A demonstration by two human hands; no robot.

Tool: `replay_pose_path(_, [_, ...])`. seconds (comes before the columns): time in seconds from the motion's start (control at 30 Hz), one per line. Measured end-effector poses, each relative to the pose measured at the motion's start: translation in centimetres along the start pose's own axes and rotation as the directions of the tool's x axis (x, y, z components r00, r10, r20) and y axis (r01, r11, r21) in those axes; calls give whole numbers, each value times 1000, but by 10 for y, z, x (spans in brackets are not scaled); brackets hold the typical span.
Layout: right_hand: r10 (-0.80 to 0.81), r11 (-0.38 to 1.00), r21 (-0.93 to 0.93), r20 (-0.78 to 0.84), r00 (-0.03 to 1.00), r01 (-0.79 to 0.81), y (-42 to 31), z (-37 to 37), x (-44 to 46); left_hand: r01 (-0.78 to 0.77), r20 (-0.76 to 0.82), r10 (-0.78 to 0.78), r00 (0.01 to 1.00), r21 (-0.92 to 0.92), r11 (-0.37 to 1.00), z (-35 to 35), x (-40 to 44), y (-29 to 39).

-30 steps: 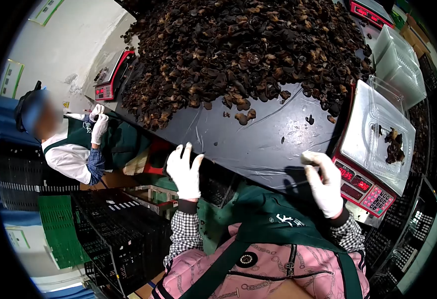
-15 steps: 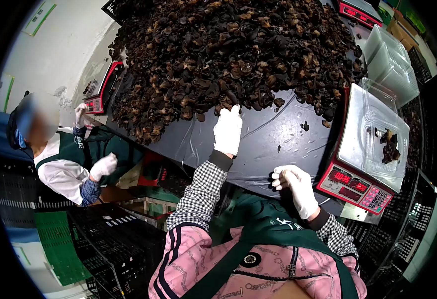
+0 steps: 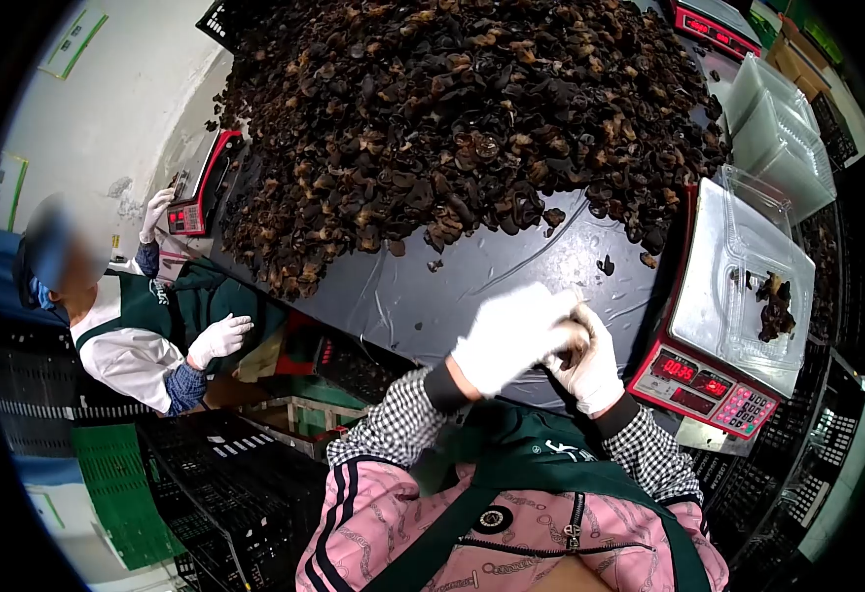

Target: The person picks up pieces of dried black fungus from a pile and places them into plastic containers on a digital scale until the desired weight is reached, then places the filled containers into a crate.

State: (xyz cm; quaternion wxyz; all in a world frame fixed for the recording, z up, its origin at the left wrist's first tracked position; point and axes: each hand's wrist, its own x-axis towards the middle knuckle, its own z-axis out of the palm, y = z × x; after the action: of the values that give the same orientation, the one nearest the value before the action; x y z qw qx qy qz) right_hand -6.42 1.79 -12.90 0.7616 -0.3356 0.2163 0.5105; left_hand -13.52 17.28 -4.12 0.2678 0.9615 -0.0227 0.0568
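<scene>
White gloves cover both of my hands, which meet over the near edge of the dark table (image 3: 423, 286). My left hand (image 3: 516, 335) reaches across to the right, its fingers closed at my right hand's fingertips. My right hand (image 3: 588, 365) is closed around a small dark brown piece, partly hidden by the left fingers. Beyond them lies a large heap of dark, curled fungus pieces (image 3: 452, 118). To the right, a red scale (image 3: 699, 385) carries an open clear plastic box (image 3: 748, 296) with a few dark pieces inside.
At the left a co-worker (image 3: 132, 326) in a green apron has one gloved hand near another red scale (image 3: 189, 219). Stacked clear boxes (image 3: 783, 148) stand at the right back, below a third scale (image 3: 714, 30). Black crates (image 3: 245, 493) fill the lower left.
My left hand went out to the heap's front edge, then came back to my right hand. A dark piece now shows at my right fingers. The co-worker's far hand moved to their scale.
</scene>
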Motion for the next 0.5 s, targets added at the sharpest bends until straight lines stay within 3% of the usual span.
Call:
replay_pose_path(0.03, [47,999,-18,66,997,-45,-2,-3,-1,-32,-236,53,970,91,995,18,4,-29])
replay_pose_path(0.07, [63,997,-56,75,995,-59,-6,10,-12,-126,-432,252,866,298,946,14,24,-50])
replay_pose_path(0.1, [89,995,-53,138,986,-82,-4,2,-10,236,-443,-166,881,108,966,4,41,-51])
replay_pose_path(0.13, [114,993,-53,202,973,-105,-1,-6,-9,342,-536,-195,821,189,920,2,54,-69])
replay_pose_path(0.17, [153,988,-42,193,969,-148,-1,-6,-13,354,-611,-137,779,250,901,11,60,-96])
replay_pose_path(0.2, [171,985,-59,172,970,-163,0,-6,-16,378,-591,-131,796,317,870,22,63,-115])
replay_pose_path(0.27, [199,979,-79,195,960,-187,2,-15,-17,332,-471,-175,865,273,903,35,61,-125])
replay_pose_path(0.33, [183,982,-86,190,965,-169,1,-18,-21,250,-436,-127,891,237,939,41,52,-103])
replay_pose_path(0.4, [166,984,-101,178,970,-150,2,-22,-23,153,-268,-100,958,184,971,57,36,-88])
replay_pose_path(0.47, [172,982,-109,172,970,-154,4,-24,-24,78,-348,5,937,225,971,61,18,-69])
replay_pose_path(0.5, [171,981,-117,174,970,-152,3,-23,-25,69,-414,2,910,158,985,64,9,-68])
